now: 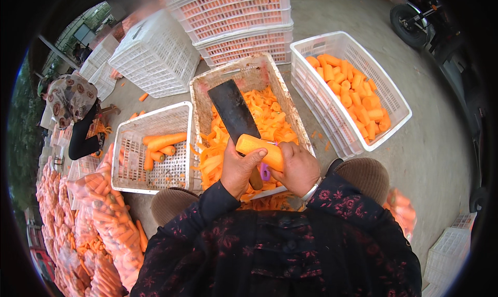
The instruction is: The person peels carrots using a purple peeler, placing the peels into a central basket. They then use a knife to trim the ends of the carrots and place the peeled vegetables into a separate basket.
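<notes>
A thick peeled carrot piece (260,151) lies across both my hands, above a dirty plastic crate (288,98) heaped with orange carrot peelings (268,114). My left hand (240,168) grips its left end, thumb on top. My right hand (297,168) is closed around its right end. Beneath the carrot, a cleaver (233,110) with a broad dark blade points away from me, its wooden handle (255,179) under the carrot between my hands. A tool with a purple handle (265,172) shows beside my right fingers; most of it is hidden.
Left, a white crate (191,141) holds several unpeeled carrots (167,142). Right, another crate (389,120) holds peeled carrot pieces (356,90). Stacked crates (237,20) stand ahead. Bags of carrots (116,223) lie at the left, where another person (72,98) bends over. A wheel (408,26) is far right.
</notes>
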The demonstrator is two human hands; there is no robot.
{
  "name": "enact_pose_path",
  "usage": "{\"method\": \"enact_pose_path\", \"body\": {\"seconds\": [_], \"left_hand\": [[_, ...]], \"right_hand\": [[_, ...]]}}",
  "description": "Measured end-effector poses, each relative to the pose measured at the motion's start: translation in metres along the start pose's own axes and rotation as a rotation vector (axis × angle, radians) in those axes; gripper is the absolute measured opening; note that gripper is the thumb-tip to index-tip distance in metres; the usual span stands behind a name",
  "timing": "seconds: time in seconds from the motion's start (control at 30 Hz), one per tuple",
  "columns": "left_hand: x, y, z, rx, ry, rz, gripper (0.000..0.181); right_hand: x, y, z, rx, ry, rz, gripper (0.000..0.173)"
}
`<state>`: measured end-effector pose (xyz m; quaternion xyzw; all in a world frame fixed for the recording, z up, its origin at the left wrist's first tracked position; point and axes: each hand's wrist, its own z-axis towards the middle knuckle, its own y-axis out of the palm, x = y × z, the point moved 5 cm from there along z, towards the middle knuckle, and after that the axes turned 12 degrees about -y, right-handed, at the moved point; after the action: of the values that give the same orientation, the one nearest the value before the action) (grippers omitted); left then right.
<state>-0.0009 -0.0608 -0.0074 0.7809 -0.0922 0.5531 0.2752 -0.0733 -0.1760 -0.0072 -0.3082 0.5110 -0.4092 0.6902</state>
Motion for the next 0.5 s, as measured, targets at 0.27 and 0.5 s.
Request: {"method": "enact_pose_path", "body": {"seconds": [0.27,0.5], "left_hand": [[0.025,-0.011,0.023,0.026,-0.013,-0.055,0.018],[0.041,-0.002,0.033,-0.007,0.004,-0.081,0.023]], "right_hand": [[0.01,-0.008,-0.002,-0.057,-0.042,0.736,0.069],[0.012,0.01,-0.012,-0.302,0.027,1.141,0.07]]}}
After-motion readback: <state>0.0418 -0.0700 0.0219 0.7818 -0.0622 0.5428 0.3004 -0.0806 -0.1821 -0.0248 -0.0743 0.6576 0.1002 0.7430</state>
